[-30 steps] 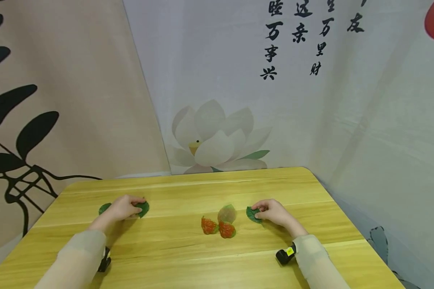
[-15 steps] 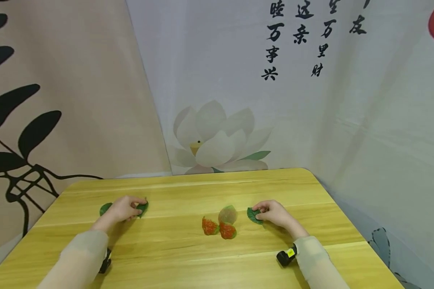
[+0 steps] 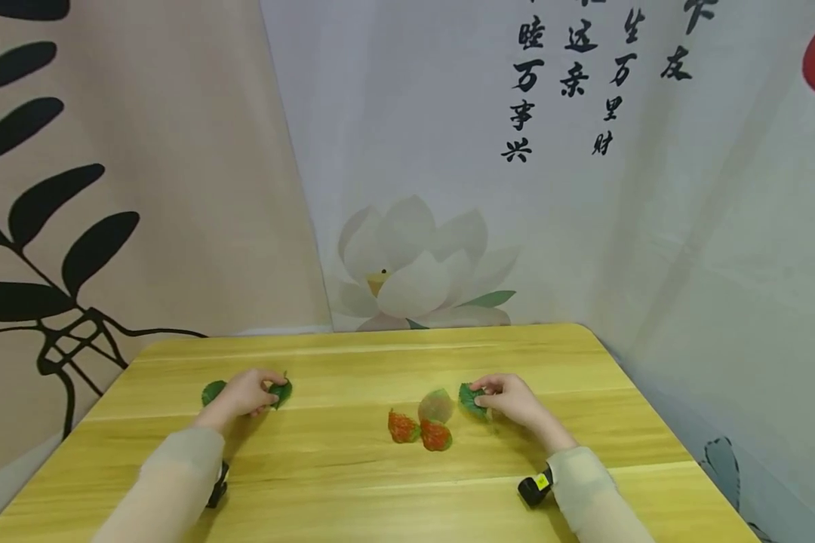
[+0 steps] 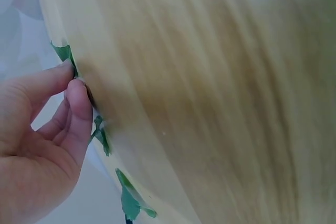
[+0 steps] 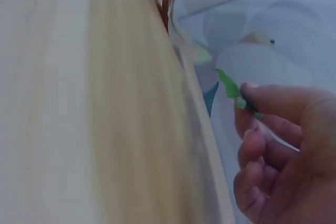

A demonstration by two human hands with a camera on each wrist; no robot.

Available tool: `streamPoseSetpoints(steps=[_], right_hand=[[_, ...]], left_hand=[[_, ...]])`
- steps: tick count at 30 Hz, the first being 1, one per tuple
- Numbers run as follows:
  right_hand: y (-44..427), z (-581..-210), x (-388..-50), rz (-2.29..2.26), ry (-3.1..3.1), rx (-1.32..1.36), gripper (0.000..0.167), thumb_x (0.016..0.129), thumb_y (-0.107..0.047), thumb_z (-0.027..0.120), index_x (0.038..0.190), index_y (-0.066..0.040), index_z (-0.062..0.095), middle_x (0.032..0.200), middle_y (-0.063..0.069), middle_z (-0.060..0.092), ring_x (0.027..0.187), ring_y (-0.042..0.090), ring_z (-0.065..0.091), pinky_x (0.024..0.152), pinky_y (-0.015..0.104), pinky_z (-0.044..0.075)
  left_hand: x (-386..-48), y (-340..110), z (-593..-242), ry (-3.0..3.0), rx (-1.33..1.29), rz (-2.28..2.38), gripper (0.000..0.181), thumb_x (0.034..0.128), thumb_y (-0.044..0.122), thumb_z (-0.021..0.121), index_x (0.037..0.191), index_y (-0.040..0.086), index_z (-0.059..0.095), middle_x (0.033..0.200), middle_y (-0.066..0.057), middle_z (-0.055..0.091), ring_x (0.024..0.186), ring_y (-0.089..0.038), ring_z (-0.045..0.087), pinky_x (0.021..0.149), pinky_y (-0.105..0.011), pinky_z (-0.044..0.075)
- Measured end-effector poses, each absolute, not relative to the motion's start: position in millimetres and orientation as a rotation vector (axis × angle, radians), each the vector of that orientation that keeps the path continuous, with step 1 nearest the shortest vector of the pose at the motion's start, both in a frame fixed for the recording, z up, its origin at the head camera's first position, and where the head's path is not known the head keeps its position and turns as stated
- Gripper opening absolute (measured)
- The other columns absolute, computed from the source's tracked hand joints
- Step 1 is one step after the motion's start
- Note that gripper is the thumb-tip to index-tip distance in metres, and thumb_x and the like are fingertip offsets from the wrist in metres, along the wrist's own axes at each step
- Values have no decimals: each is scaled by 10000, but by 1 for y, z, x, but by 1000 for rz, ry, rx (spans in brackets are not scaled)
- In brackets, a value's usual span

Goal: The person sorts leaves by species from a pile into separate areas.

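Note:
At the left of the table, the left hand (image 3: 249,393) pinches a dark green leaf (image 3: 281,393) between thumb and fingers; the left wrist view shows this leaf (image 4: 64,53) at the fingertips near the tabletop. Another green leaf (image 3: 213,392) lies partly hidden behind that hand. On the right side, the right hand (image 3: 514,400) pinches a green leaf (image 3: 472,400) by its edge, and the right wrist view shows the leaf (image 5: 228,84) between thumb and forefinger. Left of it lie two red strawberry-like pieces (image 3: 404,427) (image 3: 436,435) and a pale green leaf-like piece (image 3: 436,406).
The yellow wood-grain table (image 3: 339,490) ends at a rounded back edge against a hanging cloth (image 3: 448,151) printed with a flower and writing. Black wrist devices (image 3: 535,489) sit at both sleeves. More green leaf pieces (image 4: 129,200) show in the left wrist view.
The head view has shifted slightly, moving the scene right and down. The right hand's leaf has moved a little left and nearer the pale piece and tilted. The left hand still pinches its leaf.

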State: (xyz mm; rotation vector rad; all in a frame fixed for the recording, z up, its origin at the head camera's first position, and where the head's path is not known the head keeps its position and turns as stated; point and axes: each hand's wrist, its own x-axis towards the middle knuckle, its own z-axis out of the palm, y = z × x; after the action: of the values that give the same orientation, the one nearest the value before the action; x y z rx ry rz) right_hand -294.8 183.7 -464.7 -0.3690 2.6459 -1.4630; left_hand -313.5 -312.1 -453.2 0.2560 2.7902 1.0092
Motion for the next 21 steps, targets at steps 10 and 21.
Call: streamPoseSetpoints(steps=[10,21], right_hand=[[123,-433,-308,-1616,2569,-386,227,898,-150,703,1118,-95,714,852,56,607,615,169,478,536,355,425],[45,-423,-333,-1595,2462,-534,178,903,-155,696,1071,-123,744,873,44,687,560,253,473,467,269,355]], left_hand=[[-307,-311,-451,2785,145,1043,353,890,3,655,1242,-1,632,488,-30,459,405,-114,439,416,-285,472],[-305,-309,-450,2768,126,1074,349,890,-9,646,1239,-11,622,502,-53,500,407,-118,468,416,-268,469]])
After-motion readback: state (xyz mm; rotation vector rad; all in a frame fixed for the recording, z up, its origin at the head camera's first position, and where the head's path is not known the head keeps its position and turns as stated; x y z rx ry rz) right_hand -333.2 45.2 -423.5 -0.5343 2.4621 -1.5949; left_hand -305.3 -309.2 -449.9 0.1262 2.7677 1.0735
